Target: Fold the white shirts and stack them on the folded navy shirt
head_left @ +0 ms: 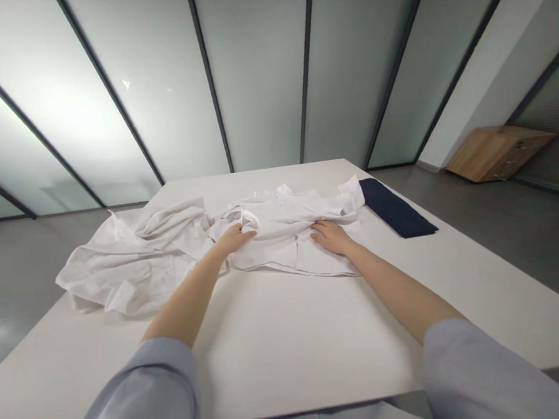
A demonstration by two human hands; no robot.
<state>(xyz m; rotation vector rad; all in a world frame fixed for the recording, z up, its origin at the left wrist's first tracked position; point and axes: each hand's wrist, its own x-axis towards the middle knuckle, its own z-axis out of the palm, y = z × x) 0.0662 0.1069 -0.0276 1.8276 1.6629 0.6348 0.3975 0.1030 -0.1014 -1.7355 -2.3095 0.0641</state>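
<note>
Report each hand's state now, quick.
Left hand: closed, gripping a fold of the white shirt.
Right hand: open, lying flat on the shirt.

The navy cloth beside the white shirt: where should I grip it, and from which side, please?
Pinch the outer end of the navy cloth from the right with the right hand: it lies flat on the table, its other end against the white shirt.
</note>
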